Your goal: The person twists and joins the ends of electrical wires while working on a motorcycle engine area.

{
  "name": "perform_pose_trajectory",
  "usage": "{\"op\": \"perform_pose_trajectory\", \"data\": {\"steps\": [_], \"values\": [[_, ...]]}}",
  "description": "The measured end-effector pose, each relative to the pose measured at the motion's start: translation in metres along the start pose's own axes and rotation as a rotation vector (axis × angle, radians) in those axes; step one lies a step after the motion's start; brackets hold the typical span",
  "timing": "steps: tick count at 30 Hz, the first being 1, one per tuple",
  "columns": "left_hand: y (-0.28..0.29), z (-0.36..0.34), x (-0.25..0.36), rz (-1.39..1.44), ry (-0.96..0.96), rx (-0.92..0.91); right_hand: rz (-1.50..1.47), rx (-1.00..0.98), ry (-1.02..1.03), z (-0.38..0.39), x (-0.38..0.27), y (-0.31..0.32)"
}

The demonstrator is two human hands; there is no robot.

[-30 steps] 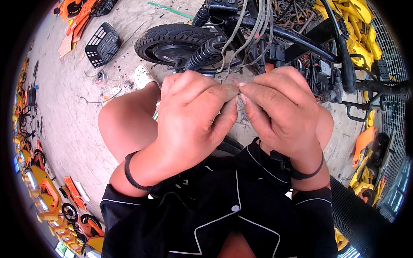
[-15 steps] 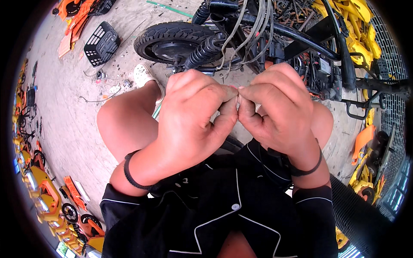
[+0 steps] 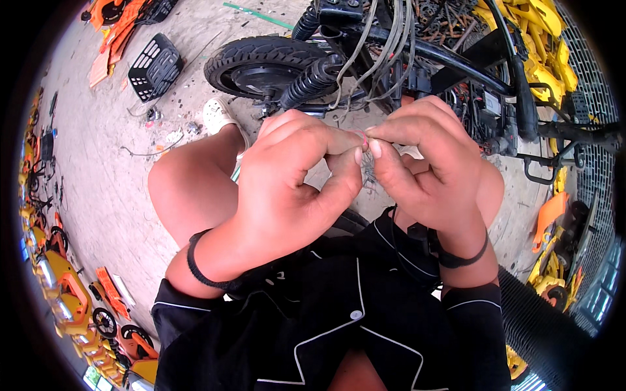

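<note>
Pink strand (image 3: 364, 136), thin and short, at the fingertips of a person's two bare hands, held up in front of the body near the centre of the view. The left hand (image 3: 297, 173) has its fingers (image 3: 334, 138) pinched narrowly on the strand, thumb below and forefinger above. The right hand (image 3: 427, 169) meets it from the other side, thumb and forefinger tips close together beside the strand; whether they grip it, I cannot tell. Both wrists wear dark bands.

The person wears a black garment (image 3: 313, 280) with white piping, and bare knees show beyond the forearms. One pale shoe (image 3: 219, 115) rests on the grey, littered floor (image 3: 111, 195). Past the hands is a partly stripped vehicle frame (image 3: 443, 60), with a black-tyred wheel (image 3: 225, 68), a coil-spring shock absorber (image 3: 311, 82) and loose grey cables (image 3: 373, 60) hanging down. Left of the wheel sits a black slatted basket (image 3: 155, 68); yellow panels (image 3: 548, 55) pile up at upper right.
</note>
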State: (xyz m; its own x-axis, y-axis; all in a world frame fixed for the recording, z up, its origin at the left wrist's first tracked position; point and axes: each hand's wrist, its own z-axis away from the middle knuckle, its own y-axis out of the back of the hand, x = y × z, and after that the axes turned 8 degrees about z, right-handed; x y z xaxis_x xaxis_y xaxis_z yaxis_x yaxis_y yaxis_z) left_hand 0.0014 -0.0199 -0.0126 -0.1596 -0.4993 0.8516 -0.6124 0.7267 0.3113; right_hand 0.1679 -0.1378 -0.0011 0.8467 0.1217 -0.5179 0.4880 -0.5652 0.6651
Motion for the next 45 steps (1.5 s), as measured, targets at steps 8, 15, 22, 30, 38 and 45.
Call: {"op": "perform_pose_trajectory", "data": {"steps": [8,15,22,30,38,45], "values": [[-0.004,0.0,-0.002,-0.09,-0.036,0.023,0.122,0.017,0.071,0.004,-0.002,0.0],[-0.009,0.0,-0.001,-0.235,-0.096,0.048,0.209,0.022,0.122,0.005,-0.004,0.0],[-0.01,0.0,-0.005,-0.235,-0.153,0.027,0.22,0.02,0.144,0.005,-0.003,-0.001],[-0.004,-0.002,0.002,-0.157,-0.122,-0.04,0.014,-0.039,-0.019,0.004,-0.004,0.004],[-0.001,-0.005,0.003,-0.105,-0.133,-0.104,-0.192,-0.054,-0.195,0.007,0.0,0.003],[0.0,-0.004,0.002,-0.092,-0.125,-0.116,-0.365,-0.065,-0.403,0.011,-0.001,-0.002]]}}
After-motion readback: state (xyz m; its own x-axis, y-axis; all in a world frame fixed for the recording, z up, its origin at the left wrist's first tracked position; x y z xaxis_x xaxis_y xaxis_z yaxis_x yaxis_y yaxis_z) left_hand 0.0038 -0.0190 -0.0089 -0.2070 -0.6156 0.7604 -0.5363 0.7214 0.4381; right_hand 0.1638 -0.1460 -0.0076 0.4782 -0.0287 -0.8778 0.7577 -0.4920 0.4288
